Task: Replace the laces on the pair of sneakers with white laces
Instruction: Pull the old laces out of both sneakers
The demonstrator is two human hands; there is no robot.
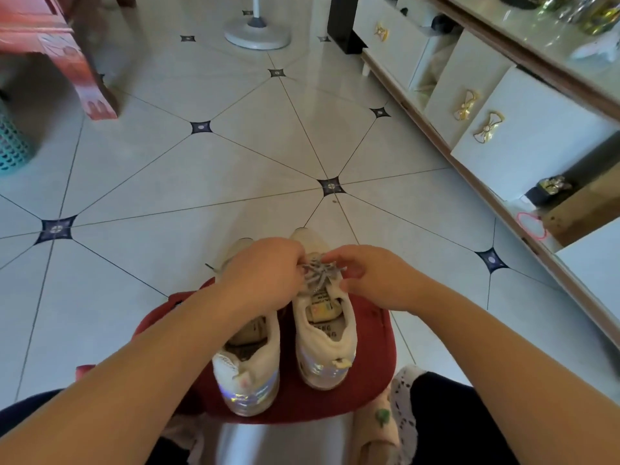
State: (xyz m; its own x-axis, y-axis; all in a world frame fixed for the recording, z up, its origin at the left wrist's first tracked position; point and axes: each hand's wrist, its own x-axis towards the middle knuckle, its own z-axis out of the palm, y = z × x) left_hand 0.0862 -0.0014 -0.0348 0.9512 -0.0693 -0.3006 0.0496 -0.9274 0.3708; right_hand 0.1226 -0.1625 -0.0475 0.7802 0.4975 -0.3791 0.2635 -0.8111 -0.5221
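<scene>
Two white sneakers stand side by side on a red stool (369,357), heels toward me. The right sneaker (323,337) carries grey laces (318,273) across its tongue. My left hand (261,276) reaches over the left sneaker (248,367) and pinches the grey laces from the left. From the right, my right hand (372,276) pinches the same laces with thumb and fingertips. The front of the left sneaker is hidden under my left hand. No white laces are in view.
Tiled floor (235,169) spreads ahead. A white cabinet (503,129) with gold bow handles runs along the right. A fan base (258,33) stands at the back, a red wooden table leg (90,85) and a teal basket (11,142) at the left.
</scene>
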